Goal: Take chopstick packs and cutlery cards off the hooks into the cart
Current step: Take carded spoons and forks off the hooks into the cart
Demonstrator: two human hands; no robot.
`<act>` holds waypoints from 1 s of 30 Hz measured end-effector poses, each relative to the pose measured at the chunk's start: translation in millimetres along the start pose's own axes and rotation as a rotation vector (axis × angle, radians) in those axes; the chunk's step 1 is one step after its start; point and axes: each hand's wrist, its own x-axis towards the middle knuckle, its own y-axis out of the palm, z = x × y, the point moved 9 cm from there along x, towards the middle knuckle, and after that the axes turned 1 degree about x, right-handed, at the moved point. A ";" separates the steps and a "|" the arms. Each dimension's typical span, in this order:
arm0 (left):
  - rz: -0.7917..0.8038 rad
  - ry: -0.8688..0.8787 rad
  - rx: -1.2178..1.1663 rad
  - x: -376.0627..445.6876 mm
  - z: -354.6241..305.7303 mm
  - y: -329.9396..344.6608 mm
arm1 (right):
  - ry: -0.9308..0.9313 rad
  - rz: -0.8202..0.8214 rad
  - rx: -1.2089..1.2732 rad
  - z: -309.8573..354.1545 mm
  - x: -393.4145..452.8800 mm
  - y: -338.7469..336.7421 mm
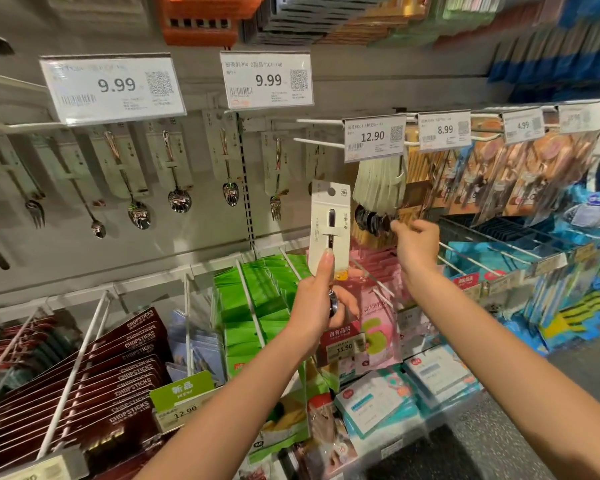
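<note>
My left hand (317,299) holds a white cutlery card (329,226) upright in front of the shelf, thumb pressed on its front. My right hand (417,245) reaches up to a bunch of white spoon cards (378,185) hanging on the hook under the 12.90 tag (374,137); its fingers pinch at the dark spoon bowls (373,220) at the bottom of that bunch. More cutlery cards with spoons and forks (174,161) hang on hooks at the left. Dark red chopstick packs (118,368) hang on hooks at lower left. The cart is not in view.
Price tags (267,79) stick out on hook arms above the cards. Green packs (253,306) and pink packs (374,306) hang below my hands. Orange chopstick packs (499,174) and blue packs (582,237) fill the right. Boxes (378,403) lie on the bottom shelf.
</note>
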 end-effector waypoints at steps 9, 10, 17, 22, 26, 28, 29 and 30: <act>0.099 -0.059 0.063 -5.4 14.7 16.7 | -0.052 0.624 0.180 13.5 -84.6 34.7; 0.111 -0.062 0.053 -5.6 15.4 18.4 | -0.055 0.618 0.184 13.7 -84.9 33.2; 0.133 -0.098 0.015 -6.4 18.8 16.3 | -0.072 0.392 0.318 42.4 -47.2 2.5; 0.113 -0.092 0.055 -6.3 21.7 7.9 | -0.187 0.291 0.145 64.6 -14.6 -12.5; 0.101 -0.095 0.076 -5.8 26.9 3.4 | -0.172 0.254 0.153 67.8 -1.8 -17.8; 0.095 -0.094 0.094 -5.9 28.4 1.3 | -0.161 0.247 0.144 65.9 0.9 -16.8; 0.095 -0.096 0.097 -6.1 28.3 0.8 | -0.153 0.234 0.127 64.0 3.8 -16.3; 0.096 -0.096 0.093 -6.1 27.9 0.7 | -0.143 0.221 0.101 64.3 4.8 -15.8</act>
